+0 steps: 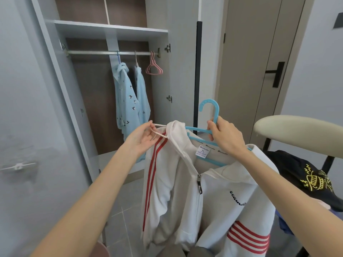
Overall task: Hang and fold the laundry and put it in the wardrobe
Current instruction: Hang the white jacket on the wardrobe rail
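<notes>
Mid-hanging, our right hand (225, 135) grips the hanger (210, 108) inside the hoodie (185, 191), our left hand (143, 138) seemingly pinches its cord (160, 125); next we hook the rail (111, 52).

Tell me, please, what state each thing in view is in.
wardrobe: doors open.
white hoodie: on the blue hanger, zip partly undone.
blue hanger: held by the right hand, off the rail.
drawstring: pinched by the left hand.
blue shirts: hanging on the rail.
pink hangers: on the rail, bare.
room door: shut.
black garment: lying unfolded, unhung.
</notes>
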Action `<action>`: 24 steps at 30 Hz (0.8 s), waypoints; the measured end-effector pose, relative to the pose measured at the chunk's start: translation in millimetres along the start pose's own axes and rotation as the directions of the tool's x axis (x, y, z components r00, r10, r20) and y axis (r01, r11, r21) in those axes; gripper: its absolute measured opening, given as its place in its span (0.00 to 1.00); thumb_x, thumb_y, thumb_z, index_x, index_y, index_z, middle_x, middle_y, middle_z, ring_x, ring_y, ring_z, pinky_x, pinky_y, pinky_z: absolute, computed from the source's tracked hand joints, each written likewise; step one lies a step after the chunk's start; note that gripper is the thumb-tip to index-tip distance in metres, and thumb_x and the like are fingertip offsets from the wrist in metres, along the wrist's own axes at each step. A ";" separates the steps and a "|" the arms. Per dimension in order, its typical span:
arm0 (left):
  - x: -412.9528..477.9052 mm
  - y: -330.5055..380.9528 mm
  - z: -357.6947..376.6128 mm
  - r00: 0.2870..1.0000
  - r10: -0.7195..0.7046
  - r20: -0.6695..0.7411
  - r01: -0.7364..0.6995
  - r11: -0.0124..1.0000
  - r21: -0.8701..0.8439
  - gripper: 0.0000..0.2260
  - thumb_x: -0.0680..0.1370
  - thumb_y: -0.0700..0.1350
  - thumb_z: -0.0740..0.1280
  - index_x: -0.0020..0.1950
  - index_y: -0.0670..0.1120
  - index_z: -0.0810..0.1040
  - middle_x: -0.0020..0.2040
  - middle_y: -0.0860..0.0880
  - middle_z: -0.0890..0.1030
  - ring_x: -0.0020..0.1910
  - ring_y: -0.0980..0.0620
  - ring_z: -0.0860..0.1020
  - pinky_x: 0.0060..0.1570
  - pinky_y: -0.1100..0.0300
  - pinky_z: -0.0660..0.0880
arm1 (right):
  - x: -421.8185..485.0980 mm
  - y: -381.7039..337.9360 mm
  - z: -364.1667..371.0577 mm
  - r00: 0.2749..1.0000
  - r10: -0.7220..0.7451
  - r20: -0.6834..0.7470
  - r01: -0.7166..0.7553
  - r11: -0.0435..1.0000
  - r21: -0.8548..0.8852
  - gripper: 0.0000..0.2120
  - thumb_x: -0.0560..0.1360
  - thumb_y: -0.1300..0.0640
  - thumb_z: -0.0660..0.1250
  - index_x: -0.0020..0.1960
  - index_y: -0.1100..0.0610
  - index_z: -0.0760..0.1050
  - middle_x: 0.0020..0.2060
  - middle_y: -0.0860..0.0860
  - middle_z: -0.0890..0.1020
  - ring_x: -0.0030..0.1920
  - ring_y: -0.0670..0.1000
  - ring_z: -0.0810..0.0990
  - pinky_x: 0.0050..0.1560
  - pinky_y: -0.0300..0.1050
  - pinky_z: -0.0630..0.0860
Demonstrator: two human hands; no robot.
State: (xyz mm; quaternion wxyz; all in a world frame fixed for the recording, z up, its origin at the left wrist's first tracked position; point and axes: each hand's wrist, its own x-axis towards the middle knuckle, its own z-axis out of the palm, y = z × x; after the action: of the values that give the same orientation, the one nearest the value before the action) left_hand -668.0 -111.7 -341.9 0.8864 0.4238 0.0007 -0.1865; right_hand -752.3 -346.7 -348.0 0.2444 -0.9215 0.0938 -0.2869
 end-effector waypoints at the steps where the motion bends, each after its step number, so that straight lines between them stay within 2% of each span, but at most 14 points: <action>1: 1.4 -1.4 -3.4 0.999 0.036 -0.034 -0.037 0.999 -0.034 0.03 0.79 0.38 0.64 0.45 0.42 0.74 0.35 0.46 0.75 0.30 0.54 0.78 0.46 0.56 0.78 | 1.0 0.6 -0.6 1.000 0.014 -0.010 -0.014 1.000 -0.006 0.15 0.82 0.47 0.51 0.46 0.54 0.71 0.35 0.48 0.81 0.38 0.54 0.80 0.46 0.56 0.79; 5: 7.4 -15.7 -22.4 0.979 0.130 -0.154 -0.104 0.981 0.165 0.09 0.79 0.34 0.62 0.56 0.43 0.76 0.35 0.45 0.75 0.37 0.52 0.78 0.50 0.54 0.78 | 8.2 -1.5 -6.0 0.998 0.037 -0.058 -0.037 0.999 -0.006 0.16 0.81 0.47 0.51 0.46 0.55 0.71 0.34 0.48 0.81 0.37 0.54 0.80 0.47 0.57 0.79; 7: 11.3 -24.6 -28.9 0.961 0.169 -0.217 -0.123 0.970 0.209 0.12 0.79 0.34 0.62 0.60 0.45 0.77 0.38 0.45 0.75 0.38 0.52 0.78 0.44 0.55 0.80 | 14.6 -7.3 -9.6 0.997 0.034 -0.072 -0.035 0.999 -0.013 0.16 0.82 0.47 0.51 0.47 0.56 0.71 0.35 0.50 0.82 0.38 0.55 0.81 0.47 0.57 0.79; 9: 14.0 -30.8 -33.7 0.920 0.323 -0.220 -0.223 0.896 0.384 0.13 0.80 0.39 0.63 0.63 0.49 0.77 0.36 0.46 0.74 0.32 0.55 0.76 0.36 0.59 0.80 | 21.7 -14.3 -13.6 0.994 0.031 -0.105 -0.035 0.999 -0.038 0.16 0.82 0.46 0.51 0.48 0.56 0.71 0.36 0.51 0.82 0.38 0.56 0.81 0.46 0.57 0.79; 10: 13.5 -31.1 -35.5 0.882 0.448 -0.144 -0.291 0.760 0.582 0.12 0.80 0.43 0.64 0.63 0.51 0.77 0.34 0.47 0.75 0.27 0.57 0.75 0.33 0.61 0.80 | 25.2 -17.6 -15.7 0.991 0.030 -0.129 -0.037 0.998 -0.053 0.17 0.82 0.46 0.51 0.48 0.56 0.71 0.36 0.52 0.82 0.39 0.56 0.81 0.46 0.57 0.79; 12: 9.5 -27.4 -36.6 0.792 0.588 0.161 -0.375 0.262 0.889 0.10 0.80 0.51 0.63 0.57 0.53 0.82 0.32 0.49 0.79 0.26 0.55 0.77 0.30 0.60 0.79 | 29.7 -22.8 -17.9 0.986 0.014 -0.167 -0.028 0.996 -0.082 0.17 0.82 0.46 0.51 0.48 0.57 0.71 0.37 0.52 0.82 0.38 0.56 0.80 0.46 0.57 0.78; 13: 7.2 -23.8 -35.3 0.769 0.573 0.284 -0.365 0.029 0.930 0.11 0.80 0.54 0.62 0.50 0.54 0.84 0.32 0.48 0.81 0.27 0.52 0.78 0.31 0.58 0.76 | 30.6 -25.1 -18.2 0.985 -0.002 -0.173 -0.014 0.995 -0.096 0.17 0.82 0.46 0.51 0.48 0.57 0.71 0.37 0.52 0.82 0.38 0.56 0.80 0.45 0.56 0.78; 14: 5.9 -19.4 -32.8 0.753 0.557 0.351 -0.353 -0.107 0.929 0.13 0.80 0.55 0.61 0.46 0.53 0.84 0.32 0.47 0.81 0.28 0.49 0.78 0.31 0.58 0.75 | 30.6 -27.0 -18.1 0.985 -0.016 -0.172 -0.002 0.994 -0.107 0.17 0.82 0.46 0.51 0.49 0.57 0.71 0.37 0.52 0.82 0.38 0.56 0.80 0.45 0.56 0.79; 15: 4.1 -15.0 -28.6 0.736 0.561 0.378 -0.358 -0.151 0.921 0.13 0.80 0.55 0.60 0.44 0.53 0.83 0.31 0.49 0.80 0.28 0.50 0.78 0.31 0.59 0.73 | 30.3 -28.2 -17.7 0.986 -0.021 -0.166 0.001 0.993 -0.115 0.16 0.82 0.46 0.51 0.49 0.56 0.70 0.37 0.52 0.82 0.38 0.55 0.81 0.45 0.56 0.79; 16: 1.7 -10.1 -23.3 0.720 0.590 0.366 -0.382 -0.103 0.918 0.13 0.81 0.53 0.59 0.44 0.52 0.80 0.32 0.51 0.80 0.26 0.52 0.77 0.29 0.60 0.73 | 29.6 -28.5 -17.4 0.986 -0.018 -0.163 -0.002 0.993 -0.121 0.16 0.82 0.46 0.51 0.50 0.56 0.71 0.38 0.52 0.82 0.38 0.55 0.81 0.45 0.56 0.79; 17: -0.8 -5.1 -18.2 0.718 0.623 0.310 -0.425 0.040 0.904 0.12 0.82 0.51 0.57 0.44 0.52 0.76 0.33 0.52 0.79 0.25 0.53 0.77 0.27 0.61 0.74 | 29.0 -27.9 -17.1 0.987 -0.007 -0.161 -0.013 0.992 -0.126 0.16 0.82 0.46 0.51 0.51 0.56 0.71 0.39 0.52 0.82 0.38 0.55 0.81 0.45 0.56 0.79; 20: -7.3 6.3 -9.3 0.792 0.601 0.105 -0.532 0.595 0.603 0.10 0.84 0.45 0.53 0.44 0.49 0.69 0.39 0.51 0.81 0.28 0.54 0.80 0.30 0.66 0.77 | 26.5 -21.7 -17.4 0.985 0.053 -0.165 -0.074 0.989 -0.128 0.16 0.83 0.47 0.50 0.51 0.56 0.70 0.40 0.53 0.82 0.38 0.55 0.80 0.45 0.55 0.79; 22: -7.7 8.4 -11.2 0.823 0.568 0.020 -0.524 0.743 0.416 0.10 0.84 0.44 0.52 0.46 0.47 0.69 0.39 0.51 0.81 0.33 0.54 0.81 0.39 0.62 0.80 | 24.9 -17.8 -17.0 0.981 0.093 -0.169 -0.112 0.988 -0.109 0.15 0.83 0.47 0.50 0.50 0.56 0.70 0.40 0.53 0.82 0.39 0.55 0.81 0.46 0.56 0.79; 24: -8.6 6.6 -15.5 0.867 0.498 -0.031 -0.473 0.840 0.266 0.09 0.84 0.43 0.54 0.46 0.47 0.70 0.31 0.51 0.74 0.27 0.55 0.74 0.41 0.60 0.78 | 24.3 -17.1 -16.6 0.977 0.115 -0.177 -0.133 0.987 -0.092 0.15 0.83 0.47 0.51 0.51 0.56 0.70 0.40 0.53 0.82 0.39 0.55 0.81 0.46 0.56 0.80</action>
State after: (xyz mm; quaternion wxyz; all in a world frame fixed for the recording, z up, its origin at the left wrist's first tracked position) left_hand -671.4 -93.4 -345.5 0.8430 0.5268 -0.0862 0.0668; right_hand -741.4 -346.1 -315.8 0.2048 -0.8971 0.1866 -0.3441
